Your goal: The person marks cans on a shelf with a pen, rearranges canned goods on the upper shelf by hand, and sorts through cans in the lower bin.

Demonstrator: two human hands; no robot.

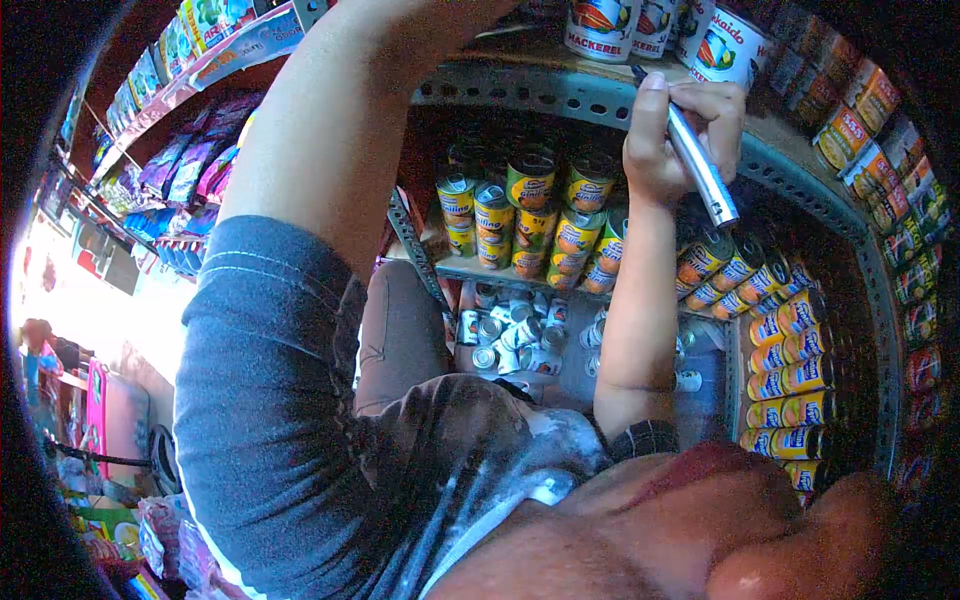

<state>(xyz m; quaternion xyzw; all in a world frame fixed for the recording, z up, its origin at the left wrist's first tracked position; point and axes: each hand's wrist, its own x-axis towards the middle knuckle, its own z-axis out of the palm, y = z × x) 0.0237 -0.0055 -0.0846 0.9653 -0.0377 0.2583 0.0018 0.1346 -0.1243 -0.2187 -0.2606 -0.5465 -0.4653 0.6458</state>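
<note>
My right hand is closed round a silver marker-like tool with a dark tip. That tip is just below the white mackerel cans on the upper shelf, and whether it touches anything is unclear. Another white can, with a red and blue label, stands beside the hand. My left arm rises on the left in a blue sleeve and bends right at the top edge, where its hand is out of the frame.
Below the perforated metal shelf edge stand stacked yellow-labelled cans. Small white cans lie loosely lower down. More yellow cans are stacked at right. Hanging packets and a pink-edged object are at left.
</note>
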